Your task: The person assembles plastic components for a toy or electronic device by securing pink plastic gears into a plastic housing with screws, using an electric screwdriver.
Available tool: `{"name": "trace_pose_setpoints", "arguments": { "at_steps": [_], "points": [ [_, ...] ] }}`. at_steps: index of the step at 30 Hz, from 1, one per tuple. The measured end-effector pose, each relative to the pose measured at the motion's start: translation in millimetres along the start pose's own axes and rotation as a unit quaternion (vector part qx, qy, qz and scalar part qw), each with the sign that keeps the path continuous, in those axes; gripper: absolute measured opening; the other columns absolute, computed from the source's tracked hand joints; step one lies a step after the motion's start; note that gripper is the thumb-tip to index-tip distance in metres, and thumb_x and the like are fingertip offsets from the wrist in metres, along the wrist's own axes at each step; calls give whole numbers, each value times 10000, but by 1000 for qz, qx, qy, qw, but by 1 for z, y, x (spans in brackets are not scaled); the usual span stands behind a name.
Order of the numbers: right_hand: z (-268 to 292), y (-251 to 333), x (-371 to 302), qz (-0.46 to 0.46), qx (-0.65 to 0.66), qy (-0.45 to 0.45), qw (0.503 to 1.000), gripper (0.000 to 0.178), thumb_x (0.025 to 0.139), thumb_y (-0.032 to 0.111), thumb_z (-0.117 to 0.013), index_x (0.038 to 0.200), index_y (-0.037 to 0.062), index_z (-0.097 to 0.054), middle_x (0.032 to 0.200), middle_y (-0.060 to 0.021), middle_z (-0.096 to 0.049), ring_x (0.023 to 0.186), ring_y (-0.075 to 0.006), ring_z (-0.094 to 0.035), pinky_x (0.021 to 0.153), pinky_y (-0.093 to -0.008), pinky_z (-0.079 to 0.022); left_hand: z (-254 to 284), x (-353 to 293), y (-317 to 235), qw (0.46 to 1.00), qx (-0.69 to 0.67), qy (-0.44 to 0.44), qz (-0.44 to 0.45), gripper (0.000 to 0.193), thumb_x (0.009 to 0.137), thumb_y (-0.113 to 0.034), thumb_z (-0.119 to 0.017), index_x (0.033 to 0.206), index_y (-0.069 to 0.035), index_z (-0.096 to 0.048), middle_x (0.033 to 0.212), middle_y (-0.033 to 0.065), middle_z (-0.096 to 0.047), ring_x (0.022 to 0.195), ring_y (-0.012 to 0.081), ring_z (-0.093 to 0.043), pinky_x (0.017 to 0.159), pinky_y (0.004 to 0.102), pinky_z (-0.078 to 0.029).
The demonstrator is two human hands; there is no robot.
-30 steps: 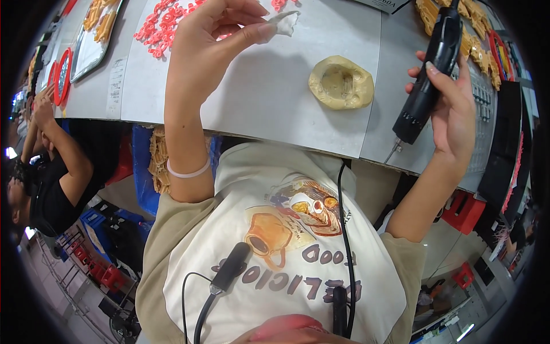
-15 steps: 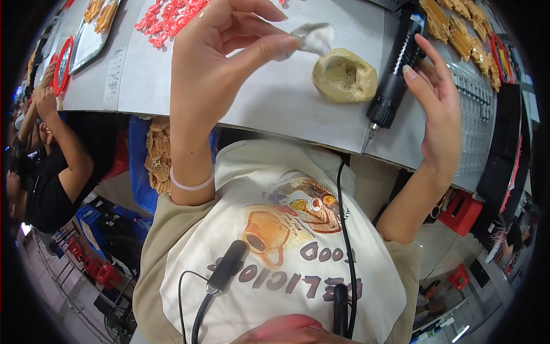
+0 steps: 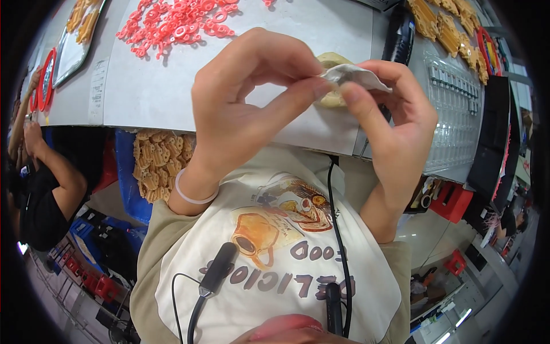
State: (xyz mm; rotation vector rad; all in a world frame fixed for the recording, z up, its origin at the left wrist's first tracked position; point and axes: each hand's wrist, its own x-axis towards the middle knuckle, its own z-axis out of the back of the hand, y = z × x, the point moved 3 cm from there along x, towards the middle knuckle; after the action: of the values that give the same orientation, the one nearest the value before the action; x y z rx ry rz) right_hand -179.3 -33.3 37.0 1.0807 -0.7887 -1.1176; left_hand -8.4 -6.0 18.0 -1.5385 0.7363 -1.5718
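In the upper middle of the frame both hands meet over the edge of the grey table (image 3: 172, 97). The left hand (image 3: 240, 109) curls its fingers, and its thumb and forefinger press together on the left corner of a small white crumpled wrapper (image 3: 352, 74). The right hand (image 3: 395, 132) pinches the same wrapper from the right, thumb underneath and forefinger arched over the top, so the wrapper sits stretched between the two sets of fingertips, lifted above the tabletop. Just behind it, partly hidden by the fingers, lies a pale yellow moulded piece (image 3: 332, 94), perhaps resting on the table. A black handheld tool (image 3: 401, 34) lies at the upper right, beside a clear ridged tray (image 3: 455, 114). Red plastic rings (image 3: 177, 23) are scattered at the upper left.
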Motion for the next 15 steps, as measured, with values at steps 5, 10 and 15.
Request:
{"name": "trace_pose_setpoints", "arguments": {
  "at_steps": [5,10,15],
  "points": [
    [12,-9,10,34,14,4,999,181,835,29,-706,992,-25,-636,1013,-93,-646,903,-99,-587,735,-222,-466,11,-2,13,966,-195,-36,164,290,804,127,-662,1047,33,-534,903,89,-593,859,174,-667,706,264,-554],
    [36,-3,22,125,99,-73,985,147,799,-35,-686,940,-30,-645,876,-54,-656,759,-98,-596,701,-219,-470,7,-5,23,965,-189,-59,170,207,885,25,-618,1071,23,-526,896,85,-598,869,192,-672,667,264,-533],
    [90,-5,20,138,46,-213,966,174,816,-10,-689,984,-33,-652,888,-55,-659,771,-118,-616,724,-236,-485,14,-11,29,969,-163,-83,165,110,924,-43,-618,994,3,-547,837,8,-564,695,35,-503,580,182,-381]
  ]
}}
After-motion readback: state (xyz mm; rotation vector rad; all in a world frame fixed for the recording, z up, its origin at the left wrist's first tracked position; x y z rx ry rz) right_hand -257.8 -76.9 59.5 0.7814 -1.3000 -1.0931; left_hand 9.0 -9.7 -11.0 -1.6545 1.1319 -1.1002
